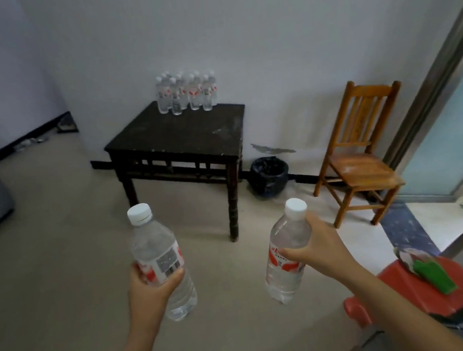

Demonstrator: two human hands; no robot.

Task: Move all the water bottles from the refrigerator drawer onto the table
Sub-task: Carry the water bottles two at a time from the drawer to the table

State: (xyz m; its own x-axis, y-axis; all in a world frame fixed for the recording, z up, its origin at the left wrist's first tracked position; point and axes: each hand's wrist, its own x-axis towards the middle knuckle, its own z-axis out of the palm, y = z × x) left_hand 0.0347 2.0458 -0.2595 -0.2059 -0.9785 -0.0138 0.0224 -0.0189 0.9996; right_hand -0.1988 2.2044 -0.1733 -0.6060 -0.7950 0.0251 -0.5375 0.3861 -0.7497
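Hands out in front, well apart, each wrapped round one water bottle. Left hand (148, 288) grips the left bottle (158, 250) at its label band, thumb across the front, bottle tilted slightly left at the top. Right hand (316, 245) grips the right bottle (286, 252) from its right side, thumb over the label, fingers up near the shoulder below the cap; this bottle leans slightly right at the top. Both are clear plastic with white screw caps, held in the air above pale floor, near side of the room.

Labels: red and white wrap on both. Left bottle shows a white panel with a black barcode and a grey square code above it; digits too blurred to read. Right bottle shows red characters and a row of small dark letters, not legible.

Dark wooden table (179, 136) stands farther off against the white wall. Cluster of standing bottles (186, 94) sits at its far edge, same white caps and red labels, packed touching or just beside one another; exact count unclear.

Black bin (268, 175) on the floor just right of the table. Wooden chair (360, 154) right of that. Glass door (450, 127) at far right. Red plastic stool (423, 295) near right, with a green object (435, 274) lying on top.
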